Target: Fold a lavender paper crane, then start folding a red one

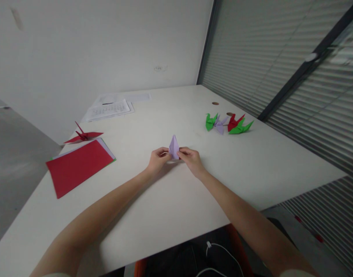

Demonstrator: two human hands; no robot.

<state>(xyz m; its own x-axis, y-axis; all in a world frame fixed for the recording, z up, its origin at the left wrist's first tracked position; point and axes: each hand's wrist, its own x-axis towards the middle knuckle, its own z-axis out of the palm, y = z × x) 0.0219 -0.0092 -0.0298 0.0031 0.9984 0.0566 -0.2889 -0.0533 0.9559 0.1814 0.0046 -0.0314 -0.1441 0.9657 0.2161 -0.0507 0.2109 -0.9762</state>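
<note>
A small folded piece of light purple origami paper [174, 147] stands with its pointed tip up, just above the middle of the white table [164, 207]. On its left lower edge, my left hand [159, 158] pinches the paper between thumb and fingers. My right hand [192, 158] grips the opposite lower edge, thumb in front. A crease runs down the middle of the paper from the tip. The fingertips behind the paper are partly hidden.
Left of my hands lies a stack of coloured sheets, red sheet [81, 165] on top, with a red paper crane [84, 135] behind it. Several folded cranes, including a green crane [241, 127], sit at the right. Printed papers [109, 110] lie at the back left.
</note>
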